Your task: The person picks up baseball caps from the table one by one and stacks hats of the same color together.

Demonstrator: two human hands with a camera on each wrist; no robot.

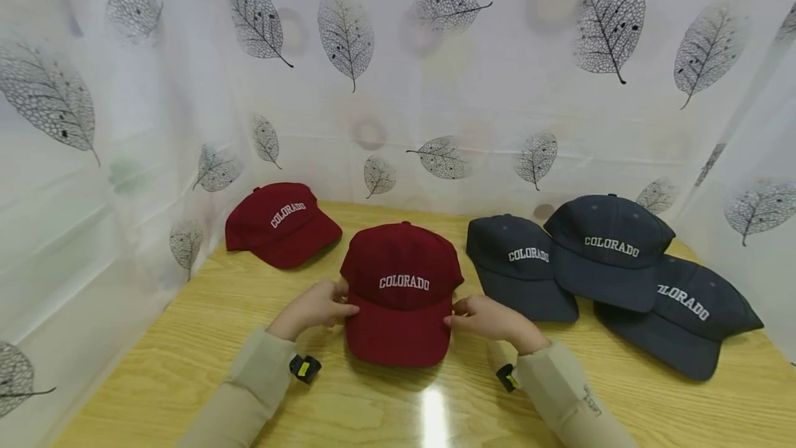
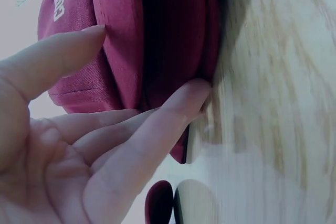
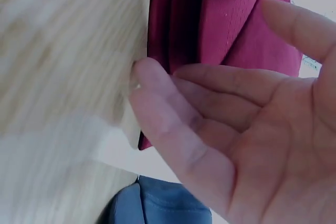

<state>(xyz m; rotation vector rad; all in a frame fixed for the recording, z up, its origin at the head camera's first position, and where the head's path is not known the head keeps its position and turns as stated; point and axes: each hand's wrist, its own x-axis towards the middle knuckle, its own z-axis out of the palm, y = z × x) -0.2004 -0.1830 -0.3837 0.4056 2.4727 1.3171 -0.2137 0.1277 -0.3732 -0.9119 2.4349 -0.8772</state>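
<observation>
On the bench (image 1: 205, 358), far left, near the leaf-print curtain (image 1: 404, 95): an outer red cap (image 1: 276, 223), set at an angle. Next, the left hand (image 1: 314, 308), spread, with thumb and fingers apart, touching one side of the middle red cap (image 1: 401, 337). Upright on the bench, between both hands. Then the right hand (image 1: 488, 320), likewise spread, at the opposite side. Further right: a left navy cap (image 1: 502, 247), a central navy cap (image 1: 600, 227) overlapping both neighbours, and a far-right navy cap (image 1: 715, 310).
</observation>
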